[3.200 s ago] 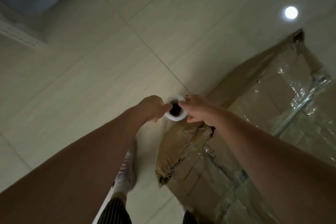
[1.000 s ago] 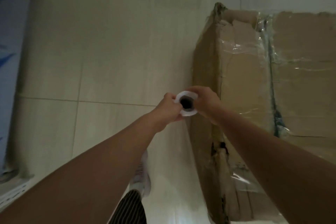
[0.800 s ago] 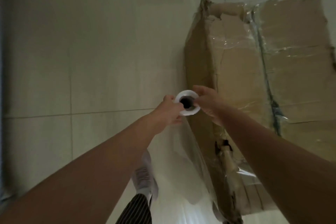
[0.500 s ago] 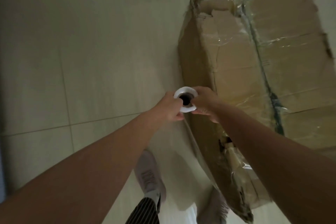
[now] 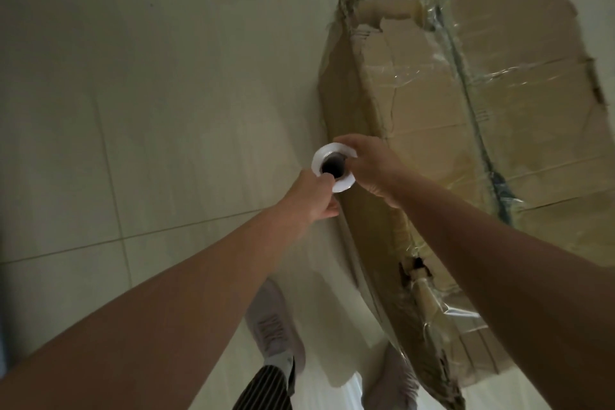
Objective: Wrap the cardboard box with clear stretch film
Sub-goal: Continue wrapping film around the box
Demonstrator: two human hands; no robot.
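Observation:
A large torn cardboard box (image 5: 432, 130) stands on the floor at the right, its top and sides partly covered with shiny clear film. I hold the stretch film roll (image 5: 332, 171) upright beside the box's left face; its white top ring and dark core face me. My left hand (image 5: 314, 196) grips the roll from the left and below. My right hand (image 5: 369, 165) grips it from the right, fingers curled on the rim. A sheet of clear film (image 5: 362, 276) runs from the roll down along the box's near corner.
Pale tiled floor (image 5: 159, 103) spreads to the left of the box. My two feet in light shoes (image 5: 274, 326) stand at the bottom, close to the box's near corner, with a striped trouser leg above one.
I have walked along the box's left side with the roll in both hands. The box has shifted in view and more of its top shows. The film sheet now lies closer to the box.

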